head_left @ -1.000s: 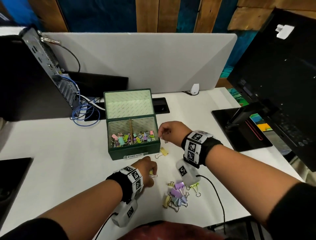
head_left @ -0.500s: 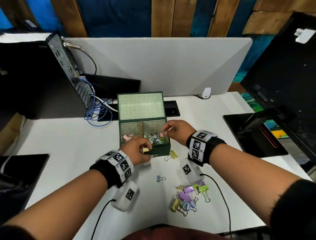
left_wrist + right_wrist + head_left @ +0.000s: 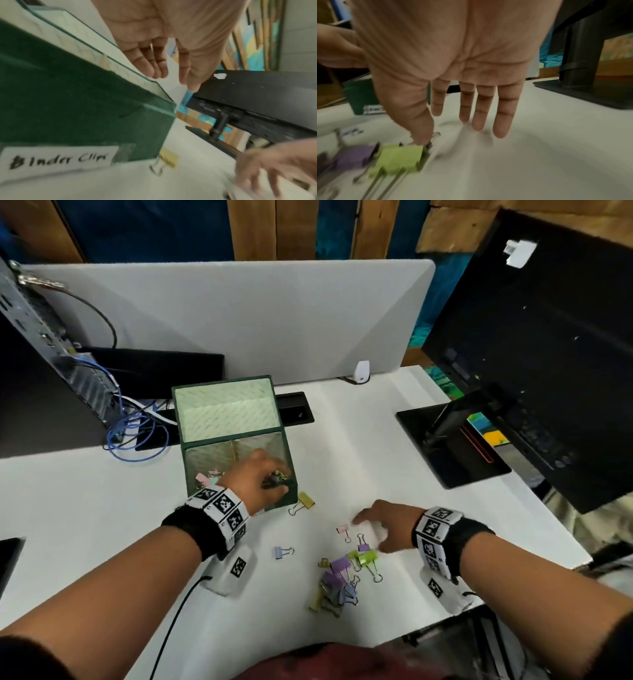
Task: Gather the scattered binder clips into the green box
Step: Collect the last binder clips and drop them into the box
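The green box [image 3: 236, 438] stands open on the white desk, with several coloured clips inside; its front [image 3: 85, 115] bears a "Binder Clips" label. My left hand [image 3: 274, 481] hovers over the box's front right corner, fingers straight and holding nothing [image 3: 175, 81]. My right hand [image 3: 368, 534] is spread over the desk, and its thumb tip touches the lime clip [image 3: 399, 158] beside a purple clip [image 3: 354, 155]. A yellow clip [image 3: 305, 501] lies at the box's front corner. A pink clip [image 3: 342, 530], a blue clip [image 3: 281, 552] and a pile of clips [image 3: 339, 580] lie loose.
A black monitor [image 3: 548, 354] on its stand base [image 3: 455, 446] fills the right side. A grey divider panel [image 3: 274, 320] runs along the back. A computer case with blue cables [image 3: 137, 436] sits at the left. The desk's near edge runs just behind the pile.
My left hand went from the box's front to above its inside and no longer holds a clip. My right hand came back from the box to the loose clips.
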Demonstrator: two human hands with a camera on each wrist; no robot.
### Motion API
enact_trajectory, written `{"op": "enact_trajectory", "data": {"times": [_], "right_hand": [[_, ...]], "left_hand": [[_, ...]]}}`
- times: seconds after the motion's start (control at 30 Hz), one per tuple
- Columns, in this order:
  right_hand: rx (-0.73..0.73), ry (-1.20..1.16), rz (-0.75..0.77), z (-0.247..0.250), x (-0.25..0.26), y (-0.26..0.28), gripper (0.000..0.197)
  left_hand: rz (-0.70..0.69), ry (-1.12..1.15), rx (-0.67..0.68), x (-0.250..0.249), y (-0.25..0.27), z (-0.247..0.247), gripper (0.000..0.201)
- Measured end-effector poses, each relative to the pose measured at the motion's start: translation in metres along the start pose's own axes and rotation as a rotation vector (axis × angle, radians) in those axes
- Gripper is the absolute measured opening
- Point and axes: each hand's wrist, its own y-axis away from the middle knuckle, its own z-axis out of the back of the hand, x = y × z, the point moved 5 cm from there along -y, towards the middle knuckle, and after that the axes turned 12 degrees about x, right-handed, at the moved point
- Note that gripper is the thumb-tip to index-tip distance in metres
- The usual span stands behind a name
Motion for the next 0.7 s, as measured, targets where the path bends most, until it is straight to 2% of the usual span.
{"op": "enact_trajectory", "data": {"times": [0.1,0.17,0.23,0.33,0.47,0.57,0.7], "right_hand": [[0.042,0.123,0.062,-0.015,0.006,-0.001,0.085],[0.057,0.182,0.059,-0.021,0.007,-0.008,0.092],[0.045,0.220,0.051,-0.025,0.007,-0.014,0.094],[0.004,0.180,0.034,-0.027,0.007,-0.020,0.094],[-0.063,-0.055,0.072,-0.017,0.007,-0.022,0.076],[-0.052,0.052,0.092,-0.010,0.012,-0.025,0.075],[0.047,0.248,0.093,-0.012,0.015,-0.030,0.091]], "left_hand": [[-0.067,-0.112,0.278,-0.002,0.010,-0.036,0.033],[-0.027,-0.225,0.453,0.004,0.019,-0.060,0.038],[0.026,-0.320,0.550,0.013,0.028,-0.078,0.048],[0.064,-0.354,0.590,0.023,0.035,-0.092,0.050],[0.076,-0.285,0.576,0.025,0.033,-0.099,0.030],[0.063,-0.279,0.565,0.018,0.028,-0.100,0.024],[-0.042,-0.285,0.529,-0.010,0.019,-0.101,0.021]]}}
